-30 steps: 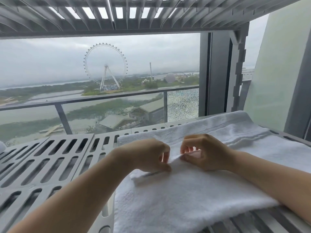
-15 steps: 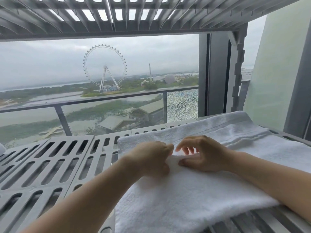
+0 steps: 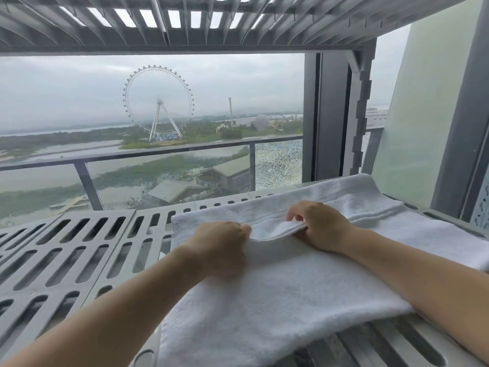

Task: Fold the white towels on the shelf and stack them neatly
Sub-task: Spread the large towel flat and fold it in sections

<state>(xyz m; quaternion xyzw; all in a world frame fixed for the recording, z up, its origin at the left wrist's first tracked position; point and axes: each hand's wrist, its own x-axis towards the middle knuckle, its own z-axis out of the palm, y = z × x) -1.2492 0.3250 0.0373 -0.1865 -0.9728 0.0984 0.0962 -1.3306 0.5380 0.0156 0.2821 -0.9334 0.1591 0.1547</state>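
Two hands: both on one white towel point(image 3: 277, 292), side by side near its middle, forearms reaching in from the near edge.
Left hand point(image 3: 221, 247): knuckles up, fingers curled shut on a raised edge of the cloth; fingertips hidden under the hand, so how much cloth they hold cannot be told.
Right hand point(image 3: 321, 225): thumb and fingers pinched closed on the same raised edge, a short loose flap of towel spanning the gap between the two hands.
Towel position: spread flat on the right half of the shelf point(image 3: 79, 250), its near edge hanging over the front lip, its left edge roughly at the shelf's middle.
Second towel point(image 3: 434, 234): white, lying beneath and to the right of the first, its far part bunched in a ridge along the back of the shelf.
Shelf surface: grey slotted plastic panels, bare on the left half.
Upper shelf point(image 3: 211, 22): same slatted grey, directly overhead.
Beyond the shelf: window onto a balcony railing point(image 3: 148, 157), one glass panel at right crazed with cracks.
Distance: Ferris wheel point(image 3: 158, 102) under grey sky, water and low buildings below.
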